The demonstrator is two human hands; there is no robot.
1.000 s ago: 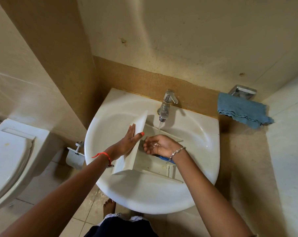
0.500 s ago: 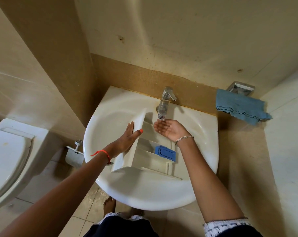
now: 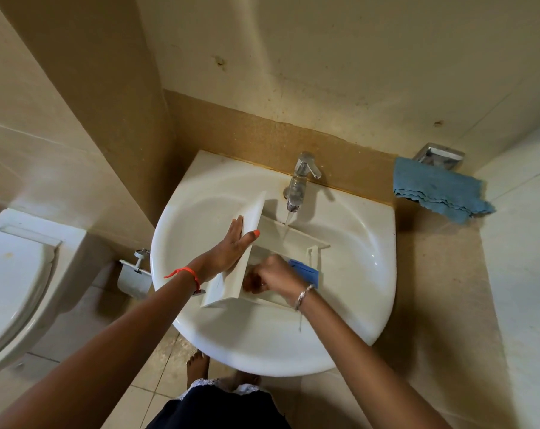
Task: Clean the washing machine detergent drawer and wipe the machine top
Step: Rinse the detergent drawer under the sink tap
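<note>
The white detergent drawer (image 3: 296, 239) lies in the white sink (image 3: 262, 351), its front panel standing up on the left. My left hand (image 3: 228, 249) holds that panel, fingers flat on the outer face and thumb hooked over its edge. My right hand (image 3: 271, 275) is down inside the drawer's near compartment, fingers curled, with nothing visible in it. It partly covers the blue insert (image 3: 307, 272). Water runs from the tap (image 3: 302, 178) into the drawer's far end.
A blue cloth (image 3: 439, 193) hangs from a chrome holder on the right wall ledge. A toilet (image 3: 11, 274) stands at the left, with a paper-roll holder (image 3: 132, 277) between it and the sink. My bare feet are on the tiled floor below the basin.
My right hand has dropped from under the tap's stream into the drawer's near compartment and curled its fingers. My left hand keeps holding the front panel.
</note>
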